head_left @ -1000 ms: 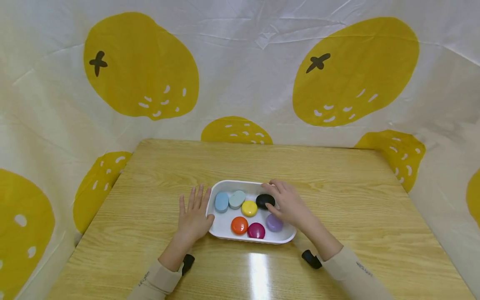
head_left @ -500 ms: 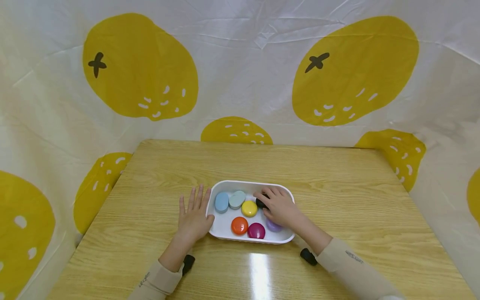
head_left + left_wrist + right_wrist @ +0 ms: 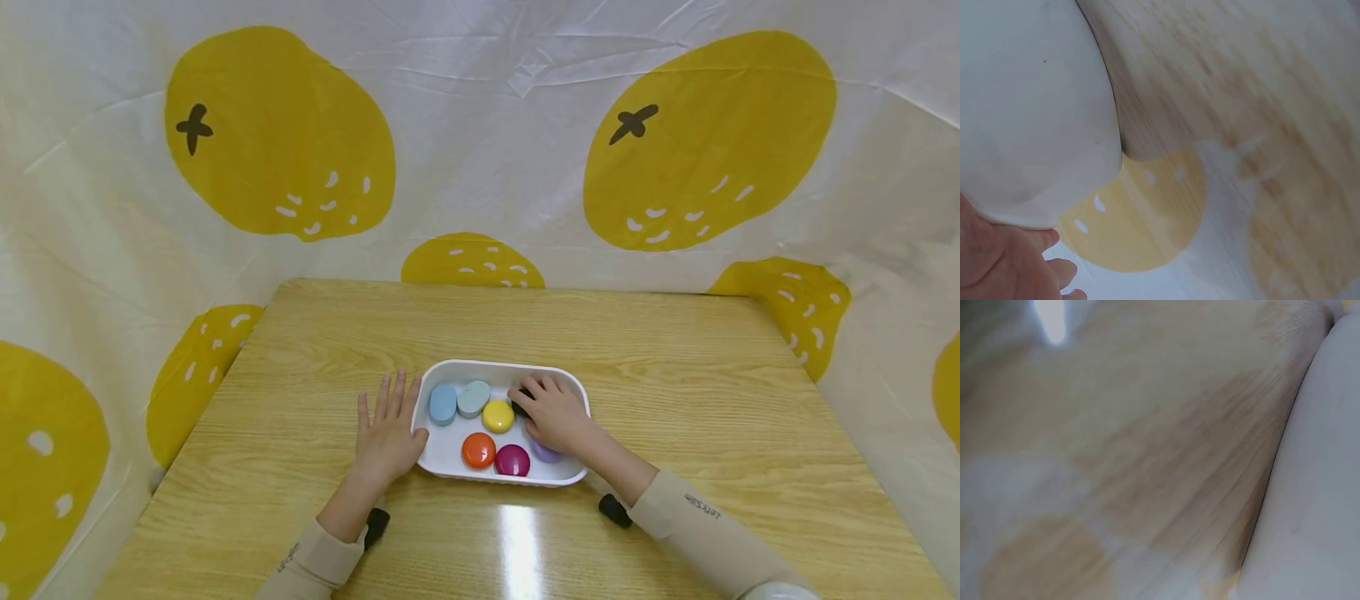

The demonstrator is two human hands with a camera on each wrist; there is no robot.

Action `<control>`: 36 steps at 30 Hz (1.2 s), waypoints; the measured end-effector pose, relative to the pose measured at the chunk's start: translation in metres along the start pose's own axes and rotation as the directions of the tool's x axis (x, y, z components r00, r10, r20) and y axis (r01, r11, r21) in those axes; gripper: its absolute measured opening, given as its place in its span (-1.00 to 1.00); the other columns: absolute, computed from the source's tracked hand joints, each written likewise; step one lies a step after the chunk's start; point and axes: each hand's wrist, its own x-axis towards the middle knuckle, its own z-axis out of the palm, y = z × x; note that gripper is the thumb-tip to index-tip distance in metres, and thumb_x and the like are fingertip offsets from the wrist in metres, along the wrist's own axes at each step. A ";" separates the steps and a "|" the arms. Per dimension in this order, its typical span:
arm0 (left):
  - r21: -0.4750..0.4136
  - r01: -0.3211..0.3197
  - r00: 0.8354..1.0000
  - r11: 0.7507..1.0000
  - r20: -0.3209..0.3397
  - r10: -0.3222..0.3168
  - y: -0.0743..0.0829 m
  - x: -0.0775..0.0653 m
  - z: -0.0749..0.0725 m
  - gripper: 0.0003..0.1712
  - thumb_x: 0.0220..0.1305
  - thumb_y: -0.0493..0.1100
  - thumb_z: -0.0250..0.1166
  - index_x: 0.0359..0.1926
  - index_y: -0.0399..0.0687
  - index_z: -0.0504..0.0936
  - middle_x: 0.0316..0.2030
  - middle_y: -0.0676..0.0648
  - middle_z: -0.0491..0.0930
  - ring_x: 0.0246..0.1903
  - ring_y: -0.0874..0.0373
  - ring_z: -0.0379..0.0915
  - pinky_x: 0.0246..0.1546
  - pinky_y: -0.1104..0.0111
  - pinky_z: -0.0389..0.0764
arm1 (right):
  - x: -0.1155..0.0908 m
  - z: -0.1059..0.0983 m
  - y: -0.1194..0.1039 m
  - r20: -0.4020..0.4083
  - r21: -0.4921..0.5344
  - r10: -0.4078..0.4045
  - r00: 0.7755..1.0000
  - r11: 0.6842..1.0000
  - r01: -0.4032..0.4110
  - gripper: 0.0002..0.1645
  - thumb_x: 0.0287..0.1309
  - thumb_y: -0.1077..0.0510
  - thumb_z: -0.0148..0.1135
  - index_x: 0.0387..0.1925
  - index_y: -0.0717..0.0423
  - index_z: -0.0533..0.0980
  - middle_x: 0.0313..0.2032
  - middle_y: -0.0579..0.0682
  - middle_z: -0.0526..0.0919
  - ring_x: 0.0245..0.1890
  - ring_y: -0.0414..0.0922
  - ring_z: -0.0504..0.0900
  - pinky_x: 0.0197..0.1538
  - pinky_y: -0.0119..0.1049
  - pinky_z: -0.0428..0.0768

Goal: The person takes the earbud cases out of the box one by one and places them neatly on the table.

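A white oblong tray (image 3: pixel 450 472) holds several smooth rounded pieces. My right hand (image 3: pixel 558 415) reaches into its right end, fingers curled over a black oval piece (image 3: pixel 519 407), most of which is hidden. Partly under that hand lies a purple piece (image 3: pixel 545 452). To its left is a yellow piece (image 3: pixel 498 416); orange (image 3: pixel 478 450) and magenta (image 3: pixel 512 460) ones lie along the near side. A blue oval (image 3: pixel 442 405) and a pale green one (image 3: pixel 474 399) are at the left. My left hand (image 3: pixel 390 437), fingers straight and spread, rests against the tray's left end.
The tray stands on a wood-grain table (image 3: pixel 645 333). A white cloth (image 3: pixel 495 167) with big yellow fruit prints hangs behind and at both sides. The tray's outer wall (image 3: pixel 1035 112) fills much of the left wrist view; the right wrist view shows its wall (image 3: pixel 1316 487) too.
My right hand has moved left and down from the tray's far right rim onto the black piece, covering most of it. The left hand has stayed in place.
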 end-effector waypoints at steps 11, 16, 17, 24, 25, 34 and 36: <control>0.001 0.003 1.000 1.000 0.009 -0.003 0.001 -0.001 -0.002 -0.18 0.17 -0.04 -0.01 0.43 -0.04 -0.09 0.42 -0.15 -0.28 0.38 -0.09 -0.53 0.28 -0.10 -0.45 | 0.000 -0.002 -0.002 0.007 0.075 0.004 1.000 0.997 -0.005 -0.55 -0.03 0.07 0.27 -0.02 -0.06 0.48 -0.09 0.09 0.38 -0.10 0.14 0.41 -0.07 -0.01 0.49; -0.001 0.001 1.000 1.000 0.000 -0.001 0.000 0.000 -0.001 -0.18 0.15 -0.05 -0.01 0.42 -0.04 -0.08 0.42 -0.15 -0.27 0.38 -0.11 -0.48 0.28 -0.10 -0.44 | 0.001 -0.002 -0.002 0.000 0.102 0.008 1.000 0.995 -0.008 -0.56 -0.06 0.10 0.28 -0.04 -0.05 0.48 -0.10 0.09 0.37 -0.07 0.16 0.40 -0.04 0.04 0.47; -0.002 0.002 1.000 1.000 0.000 -0.002 0.000 0.000 0.000 -0.18 0.15 -0.05 -0.01 0.42 -0.04 -0.08 0.42 -0.15 -0.27 0.38 -0.11 -0.48 0.27 -0.10 -0.45 | 0.001 -0.001 -0.002 -0.004 0.106 0.005 1.000 0.994 -0.005 -0.56 -0.06 0.10 0.29 -0.05 -0.04 0.48 -0.11 0.10 0.37 -0.06 0.17 0.40 -0.04 0.05 0.46; 0.009 0.002 1.000 1.000 -0.006 -0.002 -0.001 0.000 0.002 -0.18 0.16 -0.04 -0.01 0.42 -0.04 -0.08 0.42 -0.15 -0.27 0.39 -0.12 -0.45 0.27 -0.10 -0.45 | 0.000 -0.008 0.004 -0.052 0.162 -0.048 0.997 0.985 0.056 -0.54 -0.11 0.13 0.31 -0.07 -0.03 0.47 -0.09 0.11 0.38 -0.10 0.16 0.41 -0.14 0.04 0.48; 0.013 0.002 1.000 1.000 -0.009 -0.001 -0.001 0.000 0.002 -0.18 0.16 -0.04 -0.01 0.42 -0.04 -0.07 0.42 -0.15 -0.26 0.39 -0.12 -0.44 0.28 -0.10 -0.44 | 0.000 -0.012 0.006 -0.059 0.179 -0.054 0.997 0.982 0.064 -0.53 -0.11 0.13 0.31 -0.06 -0.03 0.47 -0.08 0.10 0.39 -0.12 0.13 0.41 -0.15 0.02 0.49; 0.011 0.005 1.000 1.000 -0.011 -0.005 -0.001 0.000 0.002 -0.17 0.16 -0.04 0.00 0.43 -0.03 -0.08 0.42 -0.15 -0.25 0.39 -0.11 -0.46 0.28 -0.10 -0.44 | -0.008 -0.044 0.047 -0.269 0.259 -0.078 0.960 0.954 0.150 -0.47 -0.18 0.27 0.37 -0.06 0.06 0.47 -0.09 0.19 0.41 -0.19 0.14 0.38 -0.22 -0.02 0.51; 0.012 0.005 1.000 1.000 -0.009 -0.005 -0.001 0.000 0.002 -0.17 0.16 -0.03 0.00 0.43 -0.03 -0.08 0.42 -0.15 -0.26 0.39 -0.11 -0.47 0.28 -0.10 -0.45 | -0.011 -0.045 0.060 -0.330 0.219 -0.071 0.941 0.964 0.150 -0.47 -0.23 0.29 0.40 -0.10 0.08 0.47 -0.12 0.22 0.42 -0.23 0.18 0.39 -0.24 0.02 0.49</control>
